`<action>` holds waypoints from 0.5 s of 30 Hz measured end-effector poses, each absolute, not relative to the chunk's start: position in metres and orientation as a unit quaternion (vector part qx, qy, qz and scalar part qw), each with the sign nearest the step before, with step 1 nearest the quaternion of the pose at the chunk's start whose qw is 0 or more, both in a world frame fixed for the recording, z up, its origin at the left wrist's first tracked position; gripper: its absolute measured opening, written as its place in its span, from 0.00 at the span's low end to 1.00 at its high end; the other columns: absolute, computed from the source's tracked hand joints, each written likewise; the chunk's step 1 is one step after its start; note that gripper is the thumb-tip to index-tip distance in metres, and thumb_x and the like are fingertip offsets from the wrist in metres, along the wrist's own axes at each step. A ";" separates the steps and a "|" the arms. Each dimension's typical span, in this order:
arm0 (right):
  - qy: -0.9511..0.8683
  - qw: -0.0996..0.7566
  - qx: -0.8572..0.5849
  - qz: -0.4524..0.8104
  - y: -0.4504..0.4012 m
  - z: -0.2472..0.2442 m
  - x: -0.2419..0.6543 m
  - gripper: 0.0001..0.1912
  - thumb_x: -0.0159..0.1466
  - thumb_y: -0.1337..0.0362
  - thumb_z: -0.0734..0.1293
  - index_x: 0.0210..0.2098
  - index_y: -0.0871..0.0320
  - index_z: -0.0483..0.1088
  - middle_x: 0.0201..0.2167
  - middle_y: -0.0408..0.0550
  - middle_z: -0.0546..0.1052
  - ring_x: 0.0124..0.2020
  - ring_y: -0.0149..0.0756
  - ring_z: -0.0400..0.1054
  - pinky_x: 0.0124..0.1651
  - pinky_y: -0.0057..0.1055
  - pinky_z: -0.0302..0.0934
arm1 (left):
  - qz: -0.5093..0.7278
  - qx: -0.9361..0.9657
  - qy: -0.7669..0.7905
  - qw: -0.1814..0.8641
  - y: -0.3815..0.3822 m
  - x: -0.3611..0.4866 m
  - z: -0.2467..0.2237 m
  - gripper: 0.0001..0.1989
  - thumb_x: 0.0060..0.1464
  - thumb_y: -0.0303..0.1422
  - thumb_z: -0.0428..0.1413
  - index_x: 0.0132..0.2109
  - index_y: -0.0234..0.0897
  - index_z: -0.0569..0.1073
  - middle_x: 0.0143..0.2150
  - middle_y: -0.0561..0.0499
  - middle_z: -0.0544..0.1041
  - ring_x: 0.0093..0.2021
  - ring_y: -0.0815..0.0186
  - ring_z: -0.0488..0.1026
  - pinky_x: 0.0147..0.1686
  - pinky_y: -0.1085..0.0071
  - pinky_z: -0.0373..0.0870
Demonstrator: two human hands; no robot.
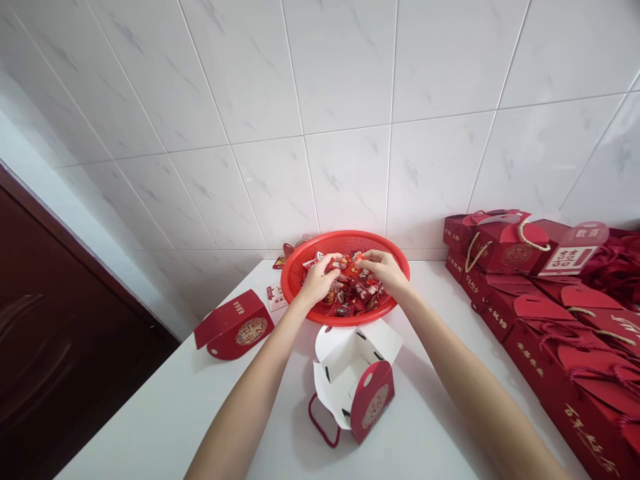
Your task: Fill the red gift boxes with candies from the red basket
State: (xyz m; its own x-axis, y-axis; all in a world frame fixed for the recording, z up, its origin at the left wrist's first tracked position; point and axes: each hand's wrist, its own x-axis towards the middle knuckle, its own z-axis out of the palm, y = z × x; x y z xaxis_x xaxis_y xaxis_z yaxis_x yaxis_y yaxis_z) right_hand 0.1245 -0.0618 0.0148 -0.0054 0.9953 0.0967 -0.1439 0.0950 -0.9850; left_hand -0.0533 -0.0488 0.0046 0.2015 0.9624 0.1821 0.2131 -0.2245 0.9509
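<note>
On my screen the left hand (317,280) and right hand (385,272) are half closed over the wrapped candies (357,298), with fingers curled down, but I cannot tell if either hand has hold of one. The candies lie in a heap inside the round red basket (345,236), on the white desk (280,400), with an open box (345,363) just in front. They look light and a little slippery, so I would take each one by its wrapper edge.
</note>
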 end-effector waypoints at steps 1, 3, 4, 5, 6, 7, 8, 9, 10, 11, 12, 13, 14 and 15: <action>-0.487 0.556 -0.435 0.514 -0.062 0.015 0.124 0.10 0.45 0.62 0.76 0.22 0.56 0.70 0.24 0.41 0.76 0.26 0.31 0.68 0.25 0.27 0.59 | 0.438 0.648 0.457 0.423 -0.048 -0.054 0.004 0.22 0.55 0.24 0.51 0.56 0.39 0.73 0.54 0.44 0.77 0.40 0.61 0.79 0.40 0.61 0.79; -0.484 0.558 -0.433 0.517 -0.062 0.016 0.124 0.11 0.45 0.62 0.76 0.22 0.56 0.70 0.25 0.41 0.76 0.26 0.31 0.68 0.25 0.27 0.60 | 0.436 0.676 0.462 0.374 -0.046 -0.055 0.002 0.23 0.55 0.23 0.52 0.57 0.40 0.73 0.58 0.45 0.75 0.47 0.58 0.79 0.49 0.59 0.77; -0.483 0.558 -0.431 0.519 -0.062 0.016 0.124 0.11 0.45 0.61 0.76 0.22 0.56 0.70 0.25 0.41 0.76 0.25 0.31 0.68 0.25 0.27 0.60 | 0.429 0.696 0.465 0.341 -0.046 -0.055 0.001 0.23 0.55 0.23 0.53 0.57 0.40 0.74 0.60 0.45 0.75 0.53 0.57 0.77 0.54 0.59 0.74; -0.483 0.559 -0.428 0.520 -0.062 0.015 0.124 0.11 0.45 0.61 0.76 0.22 0.56 0.70 0.25 0.42 0.76 0.25 0.31 0.67 0.25 0.28 0.60 | 0.414 0.717 0.469 0.307 -0.046 -0.055 0.001 0.23 0.55 0.23 0.54 0.57 0.40 0.74 0.61 0.46 0.75 0.57 0.56 0.74 0.59 0.59 0.70; -0.481 0.561 -0.426 0.522 -0.061 0.015 0.124 0.11 0.45 0.61 0.76 0.22 0.56 0.70 0.25 0.41 0.76 0.25 0.31 0.67 0.25 0.27 0.59 | 0.391 0.738 0.475 0.277 -0.046 -0.055 0.001 0.23 0.54 0.23 0.54 0.57 0.40 0.74 0.61 0.47 0.75 0.60 0.56 0.72 0.61 0.59 0.67; -0.478 0.564 -0.424 0.523 -0.061 0.014 0.125 0.12 0.44 0.61 0.76 0.22 0.56 0.70 0.25 0.41 0.76 0.24 0.30 0.67 0.24 0.27 0.59 | 0.360 0.758 0.481 0.252 -0.047 -0.055 0.001 0.23 0.54 0.23 0.55 0.58 0.40 0.74 0.60 0.47 0.76 0.61 0.55 0.72 0.63 0.59 0.66; -0.474 0.568 -0.422 0.524 -0.060 0.014 0.125 0.12 0.44 0.61 0.76 0.22 0.56 0.70 0.25 0.41 0.75 0.24 0.30 0.67 0.24 0.27 0.59 | 0.325 0.776 0.488 0.233 -0.048 -0.054 0.002 0.23 0.54 0.23 0.56 0.58 0.39 0.75 0.59 0.46 0.77 0.60 0.54 0.72 0.63 0.59 0.65; -0.470 0.572 -0.420 0.525 -0.060 0.013 0.125 0.12 0.44 0.62 0.76 0.22 0.56 0.70 0.25 0.41 0.75 0.25 0.30 0.67 0.24 0.27 0.60 | 0.292 0.791 0.492 0.215 -0.050 -0.054 0.002 0.23 0.54 0.23 0.56 0.57 0.37 0.75 0.59 0.45 0.77 0.59 0.54 0.73 0.62 0.59 0.66; -0.464 0.578 -0.418 0.525 -0.059 0.012 0.126 0.12 0.43 0.62 0.76 0.22 0.57 0.70 0.25 0.41 0.75 0.25 0.30 0.67 0.24 0.27 0.60 | 0.265 0.806 0.490 0.199 -0.051 -0.052 0.003 0.23 0.53 0.23 0.56 0.56 0.36 0.76 0.58 0.44 0.78 0.59 0.53 0.73 0.62 0.60 0.66; -0.459 0.584 -0.416 0.525 -0.059 0.012 0.126 0.12 0.43 0.62 0.76 0.22 0.57 0.69 0.25 0.42 0.75 0.26 0.30 0.68 0.24 0.27 0.61 | 0.242 0.821 0.482 0.188 -0.052 -0.051 0.003 0.22 0.52 0.22 0.56 0.55 0.35 0.77 0.57 0.44 0.78 0.58 0.53 0.74 0.61 0.61 0.66; -0.453 0.590 -0.414 0.524 -0.058 0.011 0.126 0.12 0.43 0.63 0.76 0.21 0.57 0.69 0.25 0.42 0.75 0.27 0.31 0.68 0.25 0.27 0.62 | 0.220 0.835 0.469 0.186 -0.053 -0.050 0.003 0.22 0.51 0.22 0.56 0.54 0.35 0.78 0.56 0.44 0.79 0.57 0.54 0.74 0.60 0.62 0.66; -0.448 0.596 -0.412 0.524 -0.058 0.011 0.127 0.12 0.43 0.63 0.76 0.21 0.57 0.69 0.25 0.42 0.75 0.28 0.31 0.69 0.26 0.27 0.63 | 0.193 0.849 0.452 0.192 -0.053 -0.049 0.003 0.21 0.51 0.23 0.57 0.52 0.35 0.79 0.54 0.45 0.80 0.55 0.54 0.75 0.59 0.63 0.67; -0.441 0.602 -0.410 0.525 -0.057 0.011 0.127 0.12 0.43 0.64 0.76 0.21 0.57 0.68 0.25 0.42 0.75 0.29 0.32 0.70 0.27 0.27 0.64 | 0.159 0.863 0.434 0.204 -0.054 -0.048 0.003 0.19 0.51 0.24 0.58 0.51 0.36 0.80 0.52 0.46 0.81 0.53 0.55 0.76 0.57 0.65 0.68; -0.433 0.607 -0.408 0.527 -0.057 0.011 0.127 0.12 0.44 0.64 0.76 0.21 0.57 0.68 0.25 0.43 0.75 0.29 0.32 0.70 0.28 0.27 0.66 | 0.119 0.873 0.418 0.219 -0.054 -0.047 0.002 0.18 0.50 0.26 0.58 0.49 0.37 0.80 0.51 0.48 0.82 0.51 0.56 0.77 0.55 0.65 0.69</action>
State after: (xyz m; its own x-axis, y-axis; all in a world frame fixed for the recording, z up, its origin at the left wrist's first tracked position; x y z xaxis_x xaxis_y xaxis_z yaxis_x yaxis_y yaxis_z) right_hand 0.1268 -0.0572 0.0107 0.0698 0.9929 0.0966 -0.2862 0.1127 -0.9515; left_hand -0.0475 -0.0536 0.0022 0.6215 0.7830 0.0254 0.6787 -0.5543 0.4818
